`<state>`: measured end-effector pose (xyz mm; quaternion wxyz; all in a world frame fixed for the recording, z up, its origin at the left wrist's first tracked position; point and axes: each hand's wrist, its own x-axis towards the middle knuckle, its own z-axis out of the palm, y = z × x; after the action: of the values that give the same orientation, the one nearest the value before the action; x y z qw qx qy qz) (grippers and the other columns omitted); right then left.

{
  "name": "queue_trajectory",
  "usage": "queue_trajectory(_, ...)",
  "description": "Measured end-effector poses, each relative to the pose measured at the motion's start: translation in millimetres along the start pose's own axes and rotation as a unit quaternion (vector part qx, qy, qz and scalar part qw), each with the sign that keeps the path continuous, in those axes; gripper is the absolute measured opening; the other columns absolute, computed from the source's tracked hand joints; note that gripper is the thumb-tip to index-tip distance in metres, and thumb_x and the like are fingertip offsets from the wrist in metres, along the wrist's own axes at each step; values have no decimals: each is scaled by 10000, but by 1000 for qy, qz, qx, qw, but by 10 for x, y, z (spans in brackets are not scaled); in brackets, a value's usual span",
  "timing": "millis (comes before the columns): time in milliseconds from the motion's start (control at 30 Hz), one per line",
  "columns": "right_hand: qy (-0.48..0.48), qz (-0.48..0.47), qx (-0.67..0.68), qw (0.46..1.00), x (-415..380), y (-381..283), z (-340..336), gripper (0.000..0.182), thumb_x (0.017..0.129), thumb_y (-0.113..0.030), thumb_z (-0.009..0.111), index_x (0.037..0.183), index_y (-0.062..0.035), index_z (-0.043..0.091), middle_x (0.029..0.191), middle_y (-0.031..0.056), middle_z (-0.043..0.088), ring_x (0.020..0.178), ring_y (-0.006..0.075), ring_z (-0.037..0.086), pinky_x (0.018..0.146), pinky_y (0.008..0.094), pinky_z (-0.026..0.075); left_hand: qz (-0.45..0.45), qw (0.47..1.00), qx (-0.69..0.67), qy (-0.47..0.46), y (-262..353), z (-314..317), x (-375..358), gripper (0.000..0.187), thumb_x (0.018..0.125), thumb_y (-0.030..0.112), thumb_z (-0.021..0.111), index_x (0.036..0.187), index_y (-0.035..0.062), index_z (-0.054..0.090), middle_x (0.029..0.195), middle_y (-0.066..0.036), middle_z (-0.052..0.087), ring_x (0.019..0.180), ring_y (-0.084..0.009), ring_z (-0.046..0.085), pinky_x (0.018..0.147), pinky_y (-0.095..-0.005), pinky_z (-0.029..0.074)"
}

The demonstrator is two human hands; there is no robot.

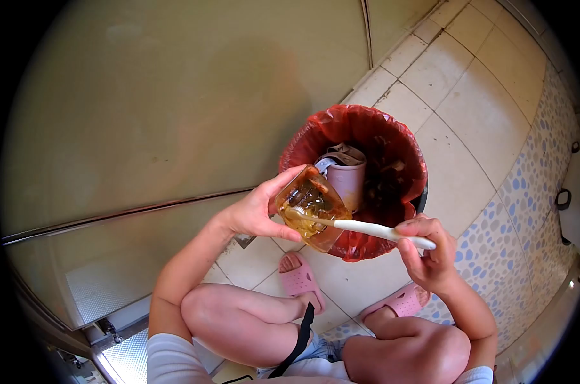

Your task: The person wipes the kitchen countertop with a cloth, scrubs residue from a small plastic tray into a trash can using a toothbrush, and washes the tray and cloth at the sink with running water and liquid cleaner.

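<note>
My left hand (262,203) is closed round one side of a tilted amber see-through box (328,240), its thumb at the near edge. Wet brownish residue lies inside the box, and its mouth faces up toward me. My right hand (429,251) pinches the white handle of a toothbrush (373,229). The toothbrush's narrow neck reaches into the box, with its head against the inner wall near my left fingers. Both hands are over the near-left rim of a bin (418,153) lined with a red plastic bag.
Inside the bin stand a mauve cup-shaped container (347,184) and brown crumpled wrapping (342,153), with dark refuse beside them. A glass panel with a metal rail (130,210) rises at the left. Pink slippers (299,280) rest on the tiled floor (453,173) below my hands.
</note>
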<state>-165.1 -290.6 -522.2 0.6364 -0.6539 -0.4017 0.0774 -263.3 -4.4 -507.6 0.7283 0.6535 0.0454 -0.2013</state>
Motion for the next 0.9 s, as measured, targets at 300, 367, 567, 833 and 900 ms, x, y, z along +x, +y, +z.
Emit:
queue_trajectory(300, -11, -63, -8, 998, 51, -83, 1, 202, 743, 79, 650, 907, 38, 539, 778, 136, 635, 664, 225, 630, 569, 289, 496, -14, 999, -27, -12, -7, -29, -13, 1030, 604, 67, 834, 1404, -10, 189, 1375, -88, 360, 1245, -168, 385, 1061, -325, 311)
queue_trajectory(367, -17, -80, -25, 996, 60, -69, -5, 216, 733, 73, 666, 902, 35, 538, 787, 134, 636, 676, 234, 632, 576, 297, 501, -35, 999, -34, 0, 28, 14, -13, 1031, 577, 111, 849, 1388, -16, 226, 1361, -95, 385, 1245, -185, 397, 1059, -336, 307)
queue_trajectory(567, 2, -67, -40, 997, -8, 19, -15, 220, 734, 83, 660, 905, 34, 531, 790, 140, 633, 682, 230, 627, 585, 303, 502, -41, 997, -73, -1, 41, -6, -18, 1038, 565, 128, 855, 1384, -16, 234, 1344, -91, 406, 1226, -183, 418, 1049, -331, 323)
queue_trajectory(833, 3, -65, -14, 998, -41, -28, -34, 225, 732, 98, 642, 918, 38, 532, 777, 136, 631, 686, 231, 630, 574, 297, 501, 0, 1000, -13, -25, 35, -48, -11, 1054, 596, 41, 834, 1413, -16, 171, 1393, -90, 345, 1261, -162, 361, 1069, -321, 293)
queue_trajectory(900, 12, -100, -27, 995, -10, -42, 6, 228, 728, 97, 646, 918, 37, 533, 776, 134, 631, 690, 233, 633, 578, 298, 503, 8, 1000, 20, -16, 37, -32, -4, 1057, 594, 51, 839, 1413, -16, 174, 1400, -94, 338, 1268, -166, 354, 1074, -321, 282)
